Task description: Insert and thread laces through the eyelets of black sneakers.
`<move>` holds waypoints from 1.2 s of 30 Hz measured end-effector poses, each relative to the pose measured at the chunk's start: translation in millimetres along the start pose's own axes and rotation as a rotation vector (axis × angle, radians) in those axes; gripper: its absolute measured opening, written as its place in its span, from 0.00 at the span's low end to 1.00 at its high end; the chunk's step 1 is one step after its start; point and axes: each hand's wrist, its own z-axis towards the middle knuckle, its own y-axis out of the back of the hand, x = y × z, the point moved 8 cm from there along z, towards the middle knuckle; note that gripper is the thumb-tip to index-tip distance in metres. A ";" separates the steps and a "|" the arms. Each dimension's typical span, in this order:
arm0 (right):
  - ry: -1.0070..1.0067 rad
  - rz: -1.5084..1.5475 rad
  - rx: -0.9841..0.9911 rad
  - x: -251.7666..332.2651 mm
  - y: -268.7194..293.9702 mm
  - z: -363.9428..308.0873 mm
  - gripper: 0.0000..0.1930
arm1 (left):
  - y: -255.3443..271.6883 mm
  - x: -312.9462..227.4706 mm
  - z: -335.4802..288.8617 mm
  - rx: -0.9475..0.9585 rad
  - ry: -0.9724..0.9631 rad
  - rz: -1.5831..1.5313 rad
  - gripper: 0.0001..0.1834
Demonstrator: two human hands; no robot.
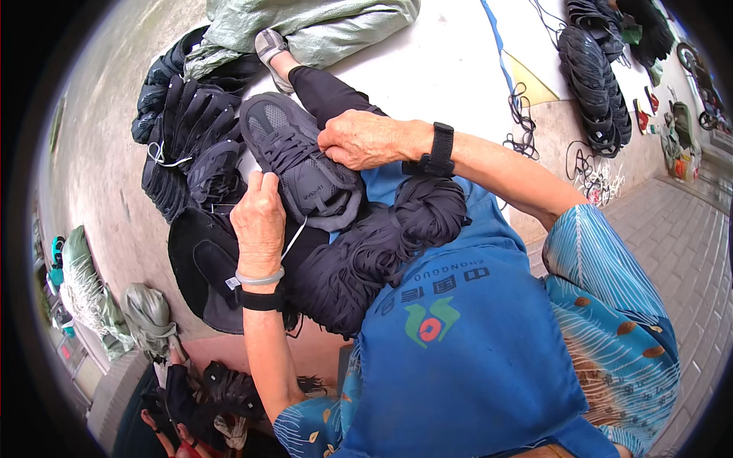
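A black lace-up sneaker (294, 156) lies across my lap, its toe pointing away from me and dark laces threaded over its tongue. My right hand (363, 140) is pinched closed at the sneaker's right edge. On its left side my left hand (258, 217) has thumb and fingers pressed together. What either pinch holds is hidden by the fingers. A thin white strip (295, 237) sticks out between the heel and my left wrist. Against my blue apron (466, 336) rests a thick bundle of black shoelaces (374, 248).
Stacked black shoes (191, 114) lie to the left, with a black curved piece (202, 267) nearer me. A pale green sack (321, 30) sits at the far side. More stacked shoes (592, 84) and loose black laces (523, 126) are at right. Another person (179, 397) works at lower left.
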 end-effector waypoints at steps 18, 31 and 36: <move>0.032 -0.036 -0.153 -1.7 9.4 -15.0 0.09 | 16.8 29.7 -37.0 -0.187 0.614 -0.758 0.16; 0.164 -0.227 -0.184 12.1 7.6 7.2 0.06 | -30.8 26.6 -72.6 0.146 0.937 -1.522 0.12; 0.231 -0.383 -0.151 31.7 5.8 17.2 0.07 | -31.9 27.0 -69.6 0.315 0.906 -1.197 0.17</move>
